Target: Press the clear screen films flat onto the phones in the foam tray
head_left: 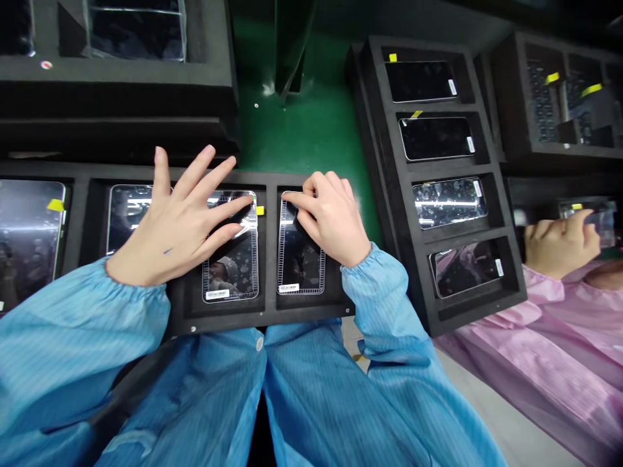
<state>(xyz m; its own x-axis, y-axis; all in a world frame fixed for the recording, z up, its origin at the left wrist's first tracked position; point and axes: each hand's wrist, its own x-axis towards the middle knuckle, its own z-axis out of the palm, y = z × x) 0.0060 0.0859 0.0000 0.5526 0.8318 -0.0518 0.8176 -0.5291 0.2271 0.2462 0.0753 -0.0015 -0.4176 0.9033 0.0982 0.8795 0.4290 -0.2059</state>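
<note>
A black foam tray (265,311) lies across my lap, holding several phones under clear film. My left hand (180,220) is spread flat, fingers apart, over the tray between two phones, its fingertips resting on the film of the middle phone (232,272). My right hand (331,217) has curled fingers pinching at the top edge of the rightmost phone (299,263), at the film's corner. A yellow tab (260,210) sticks out between these two phones. Both my sleeves are blue.
A second black tray (506,194) with several phones stands at right on the green table (311,123). Another person in a pink sleeve (555,337) holds a phone at far right. Dark foam boxes (117,84) sit at back left and back right.
</note>
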